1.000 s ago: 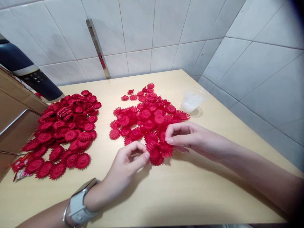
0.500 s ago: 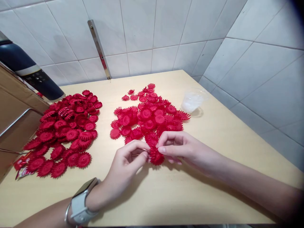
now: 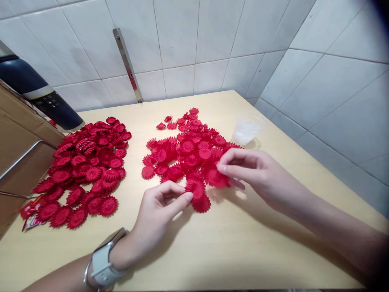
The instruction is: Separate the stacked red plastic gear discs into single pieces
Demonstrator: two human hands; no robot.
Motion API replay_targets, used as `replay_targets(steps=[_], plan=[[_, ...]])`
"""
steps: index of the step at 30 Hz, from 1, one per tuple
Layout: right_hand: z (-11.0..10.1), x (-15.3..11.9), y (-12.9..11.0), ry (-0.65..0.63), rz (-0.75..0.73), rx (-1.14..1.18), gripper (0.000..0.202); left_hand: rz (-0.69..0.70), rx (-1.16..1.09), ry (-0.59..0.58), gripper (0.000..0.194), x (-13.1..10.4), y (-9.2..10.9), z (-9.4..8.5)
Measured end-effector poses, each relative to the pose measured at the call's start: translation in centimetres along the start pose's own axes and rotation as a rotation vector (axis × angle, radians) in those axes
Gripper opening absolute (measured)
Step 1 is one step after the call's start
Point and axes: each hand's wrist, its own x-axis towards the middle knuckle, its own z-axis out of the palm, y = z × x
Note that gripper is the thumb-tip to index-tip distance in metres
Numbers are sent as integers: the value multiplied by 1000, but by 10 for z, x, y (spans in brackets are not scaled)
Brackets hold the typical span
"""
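Observation:
Between thumb and forefinger, my left hand (image 3: 165, 209) pinches the edge of a red fringed flower piece (image 3: 195, 190) at the near end of the middle pile. Another red flower piece (image 3: 214, 177), smeared by motion, is pinched in my right hand (image 3: 246, 170), a little to the right. Just behind both hands lies the middle pile of red fringed flower pieces (image 3: 191, 152), round and toothed along their rims. One flower piece (image 3: 203, 204) lies under the one in my left hand.
A second heap of red flower pieces (image 3: 94, 172) lies at the left, beside a cardboard box (image 3: 27, 134) and a dark bottle (image 3: 45, 95). Small wrappers (image 3: 32, 213) sit at its near edge. A clear cup with white contents (image 3: 245, 130) stands at the back right. Tiled walls border the table (image 3: 212, 255).
My hands have come apart. The right one has moved right and slightly away with a flower piece, while the left stays almost in place, holding another.

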Motion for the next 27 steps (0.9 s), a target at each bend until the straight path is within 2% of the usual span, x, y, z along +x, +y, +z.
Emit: replay_targets(steps=[3,5,7,10,12,18,23,27], plan=[[-2,0,0,249,-138,-95,12,4,-31,55,10,0,-2,-1],[2,-1,2,333,-208,-106,14,9,-25,60,11,0,-3,-1],[9,-4,5,255,-198,-83,16,24,-5,47,10,0,-4,-1],[23,-10,8,-88,-46,-6,12,58,22,13,8,-2,-3,-1],[30,-14,10,-235,20,49,16,78,39,-23,6,-2,-3,-1],[33,-14,11,-295,50,127,13,111,63,-117,3,-3,-3,0],[31,-13,11,-278,26,83,12,65,32,-191,6,-5,-3,1],[30,-13,12,-297,64,123,12,48,4,-160,6,-3,0,1]])
